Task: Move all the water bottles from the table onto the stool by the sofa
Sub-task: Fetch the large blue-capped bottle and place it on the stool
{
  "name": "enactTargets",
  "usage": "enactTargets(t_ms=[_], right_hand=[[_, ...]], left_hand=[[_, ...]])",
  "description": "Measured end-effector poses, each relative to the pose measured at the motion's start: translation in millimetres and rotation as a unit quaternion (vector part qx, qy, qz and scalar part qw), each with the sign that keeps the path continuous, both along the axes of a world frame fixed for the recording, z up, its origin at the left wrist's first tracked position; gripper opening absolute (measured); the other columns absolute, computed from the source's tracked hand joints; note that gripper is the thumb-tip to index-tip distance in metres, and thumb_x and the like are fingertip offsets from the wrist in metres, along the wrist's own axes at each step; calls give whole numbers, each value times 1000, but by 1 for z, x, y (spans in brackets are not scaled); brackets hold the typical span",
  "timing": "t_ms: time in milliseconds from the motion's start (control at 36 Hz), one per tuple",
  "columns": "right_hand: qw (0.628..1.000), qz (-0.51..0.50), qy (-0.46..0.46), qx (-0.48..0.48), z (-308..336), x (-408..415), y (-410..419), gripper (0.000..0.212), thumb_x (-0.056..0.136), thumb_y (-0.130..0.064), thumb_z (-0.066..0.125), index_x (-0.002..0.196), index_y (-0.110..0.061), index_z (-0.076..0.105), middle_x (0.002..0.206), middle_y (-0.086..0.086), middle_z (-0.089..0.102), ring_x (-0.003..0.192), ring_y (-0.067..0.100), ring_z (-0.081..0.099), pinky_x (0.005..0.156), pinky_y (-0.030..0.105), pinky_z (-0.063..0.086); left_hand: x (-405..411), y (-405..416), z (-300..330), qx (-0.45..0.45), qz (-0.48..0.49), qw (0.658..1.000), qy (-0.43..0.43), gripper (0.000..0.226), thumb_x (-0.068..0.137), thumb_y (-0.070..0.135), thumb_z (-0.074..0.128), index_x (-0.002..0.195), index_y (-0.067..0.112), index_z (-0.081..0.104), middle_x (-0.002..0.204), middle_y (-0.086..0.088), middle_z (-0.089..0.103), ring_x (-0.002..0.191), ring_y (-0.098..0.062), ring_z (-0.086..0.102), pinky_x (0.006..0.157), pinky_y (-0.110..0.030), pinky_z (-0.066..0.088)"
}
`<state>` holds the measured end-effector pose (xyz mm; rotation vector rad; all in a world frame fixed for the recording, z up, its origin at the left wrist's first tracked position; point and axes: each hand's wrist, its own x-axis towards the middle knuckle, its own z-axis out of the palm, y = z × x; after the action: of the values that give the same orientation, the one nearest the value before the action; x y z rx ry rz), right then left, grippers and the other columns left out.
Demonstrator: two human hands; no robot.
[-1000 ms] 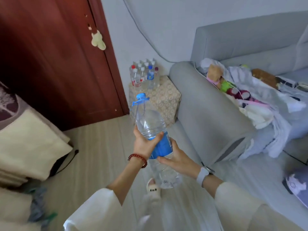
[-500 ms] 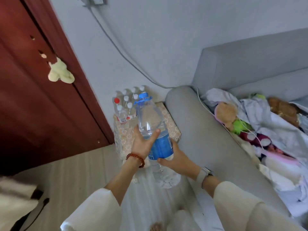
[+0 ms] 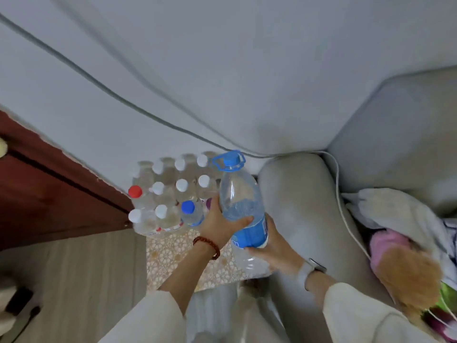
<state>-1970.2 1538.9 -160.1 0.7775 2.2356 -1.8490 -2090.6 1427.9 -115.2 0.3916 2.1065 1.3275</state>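
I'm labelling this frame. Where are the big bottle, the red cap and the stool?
big bottle (image 3: 241, 201), head view, clear upper body
red cap (image 3: 135, 191), head view, cap top
stool (image 3: 173, 253), head view, bare patterned top

Head view, steeply downward, close, seemingly tilted

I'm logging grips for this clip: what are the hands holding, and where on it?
Both hold one big water bottle: the left hand wraps its clear middle, the right hand grips lower, at the blue label.

Small bottles (image 3: 170, 191) crowding stool's (image 3: 173, 253) rear; bare front strip.
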Motion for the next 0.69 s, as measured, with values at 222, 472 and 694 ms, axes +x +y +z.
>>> enactTargets(t_ms=[222, 472, 694], right_hand=[[1000, -6, 7, 7, -70, -52, 63, 88, 69, -27, 80, 126, -54, 18, 123, -32, 43, 110, -20, 45, 84, -2, 36], [997, -62, 15, 44, -118, -112, 80, 75, 55, -45, 68, 119, -55, 28, 103, -40, 54, 95, -12, 58, 77, 3, 44], [996, -62, 43, 49, -124, -128, 80, 79, 73, -25, 71, 137, -33, 24, 136, -4, 45, 126, 16, 48, 102, 34, 45]], left_hand=[[-44, 68, -52, 3, -11, 1000, 10, 80, 57, 17, 85, 120, 23, 35, 111, 11, 49, 95, 4, 53, 72, -3, 43], [-74, 96, -73, -59, 31, 994, 81, 95, 56, 30, 83, 134, 31, 28, 111, 15, 51, 92, -7, 53, 73, -20, 41], [-83, 87, -82, -66, 9, 995, 70, 97, 62, 18, 82, 141, 22, 24, 135, -2, 49, 118, -19, 52, 96, -37, 47]])
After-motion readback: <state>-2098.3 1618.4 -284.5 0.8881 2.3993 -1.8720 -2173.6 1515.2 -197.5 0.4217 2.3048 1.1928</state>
